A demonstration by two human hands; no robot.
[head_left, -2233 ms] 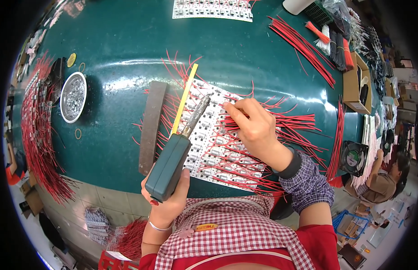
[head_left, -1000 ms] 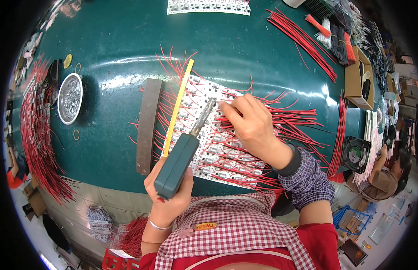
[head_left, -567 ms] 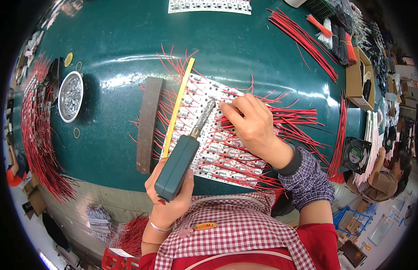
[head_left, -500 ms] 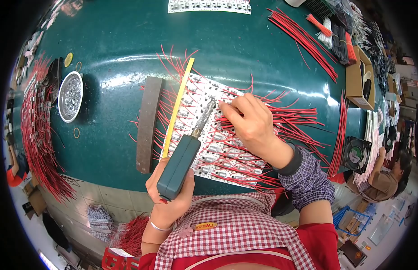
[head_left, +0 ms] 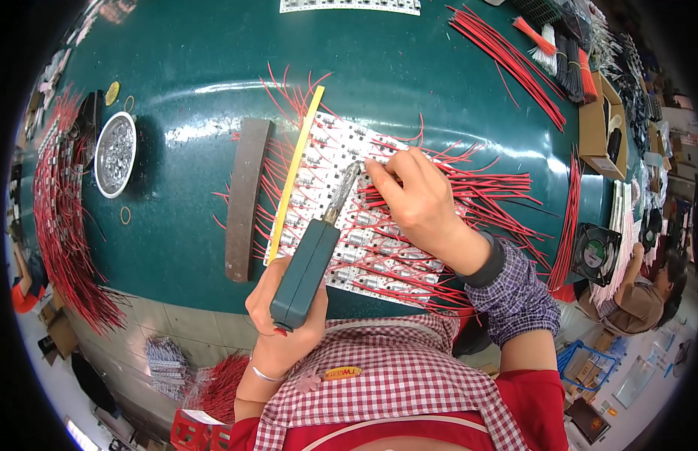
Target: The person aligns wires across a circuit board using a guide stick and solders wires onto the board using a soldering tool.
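Observation:
My left hand (head_left: 270, 301) is wrapped round a dark green soldering gun (head_left: 308, 270). The gun's metal tip points away from me and meets a white panel of small circuit boards (head_left: 334, 135), right by my other fingertips. Over the panel, my right hand (head_left: 420, 199) pinches thumb and forefinger together beside the tip. A bundle of red wires (head_left: 507, 184) runs beneath that hand and sticks out to its right; the fingers hide how much of it they grip. Silvery round components and soldered red wires cover the panel's near rows. A yellow strip (head_left: 296, 173) lies along its left edge.
Left of the panel lies a brown-grey bar (head_left: 249, 199). A white bowl (head_left: 116, 154) of silvery bits stands further left, near a heap of wired boards (head_left: 60, 218). More red wires (head_left: 507, 64), a cardboard box (head_left: 601, 128) and a black fan (head_left: 595, 255) lie to the right.
The soldering gun's body has shifted slightly right, its tip staying by my right fingertips. My right hand keeps its pinch, and the whole view has shifted a little.

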